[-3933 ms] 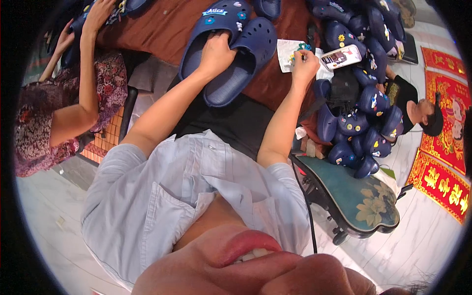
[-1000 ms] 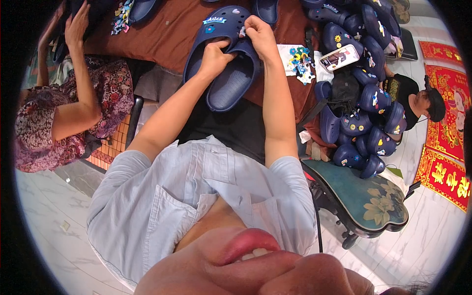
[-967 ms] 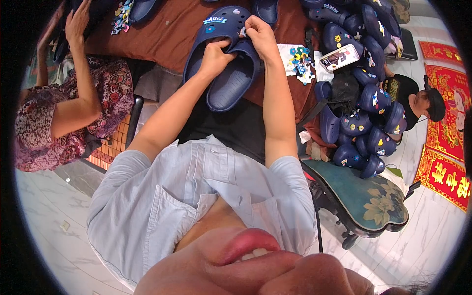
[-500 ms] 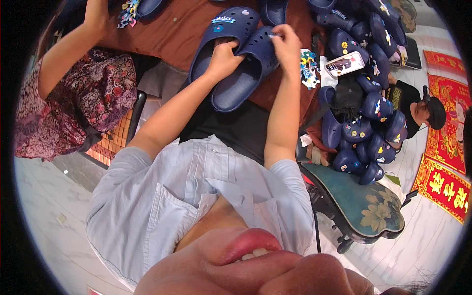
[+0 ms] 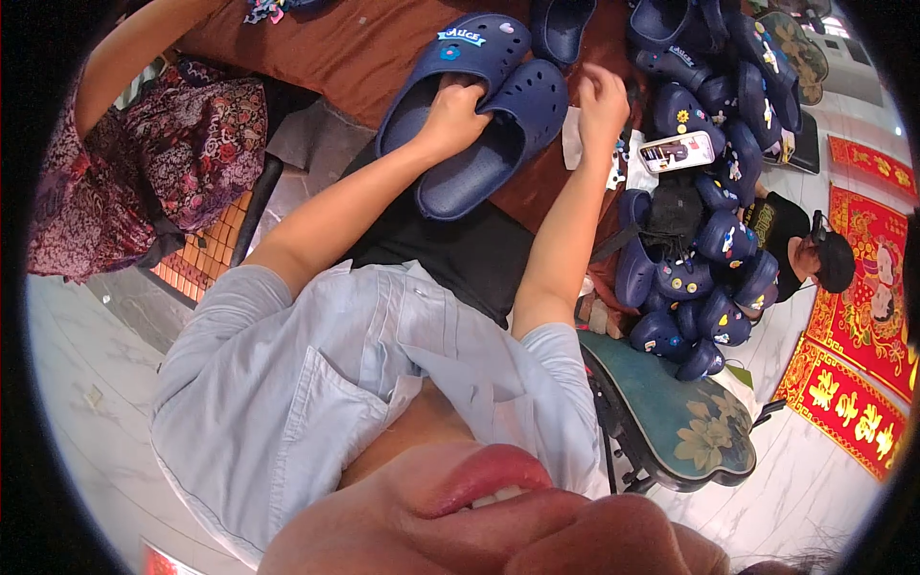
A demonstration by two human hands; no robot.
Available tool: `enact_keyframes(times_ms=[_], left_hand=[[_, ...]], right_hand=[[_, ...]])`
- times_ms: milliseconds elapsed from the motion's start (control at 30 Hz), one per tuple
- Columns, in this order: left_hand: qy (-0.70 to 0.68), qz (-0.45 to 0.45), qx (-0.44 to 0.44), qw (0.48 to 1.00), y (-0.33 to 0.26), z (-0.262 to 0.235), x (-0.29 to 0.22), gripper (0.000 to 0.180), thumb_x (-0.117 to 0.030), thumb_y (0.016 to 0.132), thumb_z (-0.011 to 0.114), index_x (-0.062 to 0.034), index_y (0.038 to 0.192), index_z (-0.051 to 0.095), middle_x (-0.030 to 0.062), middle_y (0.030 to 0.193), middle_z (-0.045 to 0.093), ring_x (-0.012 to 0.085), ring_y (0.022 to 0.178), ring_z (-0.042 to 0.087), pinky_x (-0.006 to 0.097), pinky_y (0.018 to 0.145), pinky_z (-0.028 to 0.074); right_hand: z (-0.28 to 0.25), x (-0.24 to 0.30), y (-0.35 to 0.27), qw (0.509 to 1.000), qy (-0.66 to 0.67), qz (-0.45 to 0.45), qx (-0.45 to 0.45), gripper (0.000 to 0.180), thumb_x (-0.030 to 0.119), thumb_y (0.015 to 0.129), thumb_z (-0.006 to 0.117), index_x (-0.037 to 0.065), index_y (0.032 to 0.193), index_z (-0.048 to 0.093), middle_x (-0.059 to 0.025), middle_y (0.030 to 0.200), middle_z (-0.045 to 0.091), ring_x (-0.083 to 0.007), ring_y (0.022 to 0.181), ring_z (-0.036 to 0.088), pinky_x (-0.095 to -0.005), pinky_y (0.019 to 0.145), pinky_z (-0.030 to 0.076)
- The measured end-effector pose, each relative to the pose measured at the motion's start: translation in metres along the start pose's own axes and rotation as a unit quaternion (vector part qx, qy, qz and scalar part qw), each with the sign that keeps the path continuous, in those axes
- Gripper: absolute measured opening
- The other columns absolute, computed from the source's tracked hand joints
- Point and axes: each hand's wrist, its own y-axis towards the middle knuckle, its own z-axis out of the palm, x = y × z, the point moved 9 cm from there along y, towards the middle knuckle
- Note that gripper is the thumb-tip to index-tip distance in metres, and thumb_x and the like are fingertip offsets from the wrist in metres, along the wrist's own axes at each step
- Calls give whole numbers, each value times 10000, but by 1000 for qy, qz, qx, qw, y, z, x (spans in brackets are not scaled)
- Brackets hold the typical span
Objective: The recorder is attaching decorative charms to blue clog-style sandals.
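Right hand [image 5: 602, 96] has been lifted off the clogs [image 5: 479, 115], grip curled, perhaps pinching something small; left hand [image 5: 450, 115] kept clasping them.

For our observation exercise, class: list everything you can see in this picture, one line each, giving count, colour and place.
clogs: two, navy blue, side by side on the brown table, under the left hand
table: one, brown, top centre
pile of clogs: many, navy blue with small coloured charms, right of the table
phone: one, white-edged, lying on the pile
white sheet: one, on the table beside the right hand
chair: one, teal with a flower pattern, lower right
red banners: several, red and gold, on the floor at right
person in patterned dress: one, upper left
person in black cap: one, far right
left hand: resting on the clogs
right hand: raised just above the white sheet, fingers curled
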Motion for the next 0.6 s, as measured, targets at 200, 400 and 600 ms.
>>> enact_keyframes(times_ms=[200,400,600], left_hand=[[7,37,-21,999,-1,-1,-6,213,-82,693,679,68,803,576,304,796,573,467,830,552,502,752,429],[51,-9,42,998,0,7,-7,370,-68,686,713,33,1029,618,260,1047,600,433,1076,506,470,938,414],[35,35,5,999,-1,5,-9,313,-45,708,692,50,990,596,272,1006,593,442,1041,509,482,901,416]], right_hand=[[74,87,40,978,-135,-77,142,442,454,844,630,81,1074,576,-202,931,668,-373,883,650,-455,745,499],[124,50,46,950,-203,-28,238,539,555,863,530,65,1088,513,-307,934,648,-478,927,624,-533,792,494],[131,69,41,951,-206,-70,221,314,298,877,512,42,1056,479,-303,873,650,-476,867,636,-550,763,500]])
